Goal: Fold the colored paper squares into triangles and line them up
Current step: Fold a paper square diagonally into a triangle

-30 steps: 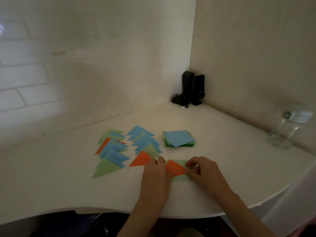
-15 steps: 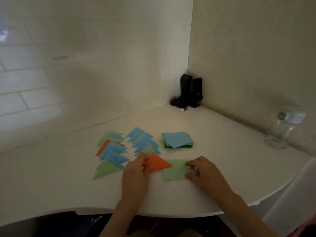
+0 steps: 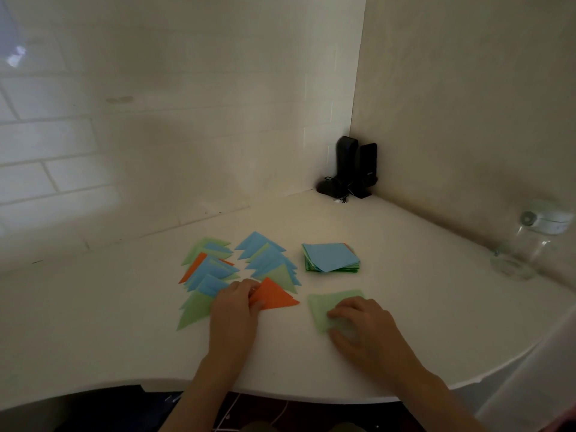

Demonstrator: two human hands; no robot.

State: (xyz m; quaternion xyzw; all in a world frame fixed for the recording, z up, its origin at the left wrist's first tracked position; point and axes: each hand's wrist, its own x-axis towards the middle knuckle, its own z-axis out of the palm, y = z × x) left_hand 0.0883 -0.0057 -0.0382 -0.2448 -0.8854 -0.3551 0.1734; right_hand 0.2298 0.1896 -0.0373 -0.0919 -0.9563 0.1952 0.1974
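On the white bench (image 3: 405,307), near its front edge, the left hand (image 3: 233,310) pinches the near corner of an orange triangle (image 3: 274,296), its fingers (image 3: 249,286) curled over the paper at the foot of the right-hand row of folded triangles (image 3: 268,260). That row, mostly blue with a green piece at its near end, lies just beside a second row (image 3: 207,275) of green, blue and orange pieces to its left, each piece overlapping its neighbour. The right hand (image 3: 364,325) rests on a pale green square (image 3: 330,302) lying flat and unfolded, apart from the rows; its fingers look loosely bent and pressed down on the sheet rather than closed around it, though the dim light makes the exact hold hard to read. Behind the green sheet sits the stack of unfolded squares (image 3: 330,258), blue on top. In the far corner stand two dark speakers (image 3: 357,166), and a clear jar (image 3: 530,241) sits at the right by the wall. Paper this thin should weigh next to nothing, bend at a touch and slide readily on the smooth surface, so the orange piece is probably best guided by one corner with a light pinch and laid down flat. For folding the green sheet, one corner would likely need lifting while the other hand pins the opposite side, since a loose sheet could skate away or crease crookedly.
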